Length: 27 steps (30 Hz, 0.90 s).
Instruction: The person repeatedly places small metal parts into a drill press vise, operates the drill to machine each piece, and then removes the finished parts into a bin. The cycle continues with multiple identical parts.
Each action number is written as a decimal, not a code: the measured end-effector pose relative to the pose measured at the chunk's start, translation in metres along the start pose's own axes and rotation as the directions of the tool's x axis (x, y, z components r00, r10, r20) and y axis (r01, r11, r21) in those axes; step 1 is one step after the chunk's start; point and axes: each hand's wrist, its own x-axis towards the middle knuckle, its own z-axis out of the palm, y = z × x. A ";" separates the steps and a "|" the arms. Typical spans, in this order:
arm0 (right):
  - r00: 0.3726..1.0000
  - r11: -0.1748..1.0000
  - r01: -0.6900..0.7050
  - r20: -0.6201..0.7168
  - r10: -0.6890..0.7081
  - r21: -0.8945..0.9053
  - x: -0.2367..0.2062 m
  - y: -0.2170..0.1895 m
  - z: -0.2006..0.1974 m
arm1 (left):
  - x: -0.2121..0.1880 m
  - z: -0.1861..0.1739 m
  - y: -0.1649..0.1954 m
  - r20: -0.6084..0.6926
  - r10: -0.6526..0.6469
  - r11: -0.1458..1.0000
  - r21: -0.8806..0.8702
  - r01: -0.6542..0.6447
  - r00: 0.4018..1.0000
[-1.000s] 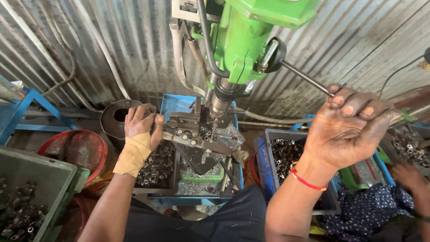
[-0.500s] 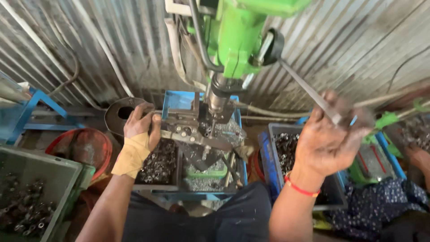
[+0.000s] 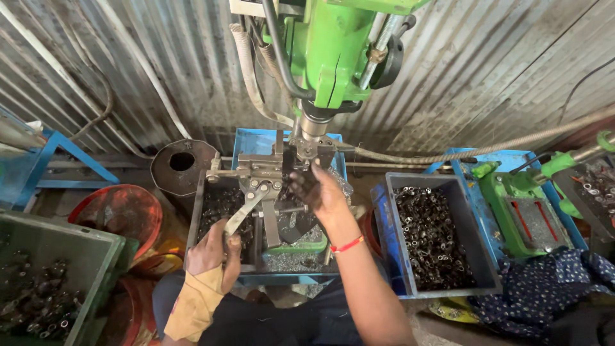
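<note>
- 1 green drill press [image 3: 333,57] fills the top of the view, its spindle pointing down at a metal clamp fixture [image 3: 272,176] on the table below; cast and heavy by the look of it, nothing here to shift by hand.
- 2 big bins flank it: a grey bin [image 3: 477,250] on the right, full of small dark metal rings, and a green crate [image 3: 83,263] at lower left with more of the same; loaded like this they would likely be heavy, best taken by the rims.
- 1 clamp lever [image 3: 246,206], a flat steel bar, slants down and left from the fixture; stiff, probably oily and slick, so the far end gives the best leverage.
- Left hand [image 3: 214,253], its wrist wrapped in tan cloth, is closed around the lower end of that lever.
- Right hand [image 3: 317,189], with a red band at the wrist, reaches into the fixture just under the spindle; fingers curl over something there, but whether they pinch a part I cannot tell.
- Small rings [image 3: 426,224] are the least things in view; hard, light singly, likely greasy with sharp edges; a fingertip pinch across the outer wall suits them.
</note>
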 end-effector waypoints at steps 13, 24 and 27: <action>0.974 0.156 0.184 0.202 0.104 -0.970 -0.100 0.015 -0.023 | 0.003 -0.002 -0.005 -0.008 0.001 1.000 -0.011 -0.001 1.000; 0.854 -0.127 0.128 0.174 -0.490 -0.984 -0.041 -0.004 0.014 | 0.002 0.004 -0.009 0.007 -0.041 0.999 -0.008 0.041 0.999; 0.826 -0.096 0.261 0.274 -0.492 -0.960 -0.026 -0.009 0.005 | 0.001 0.004 -0.012 -0.009 -0.001 1.000 -0.009 0.001 1.000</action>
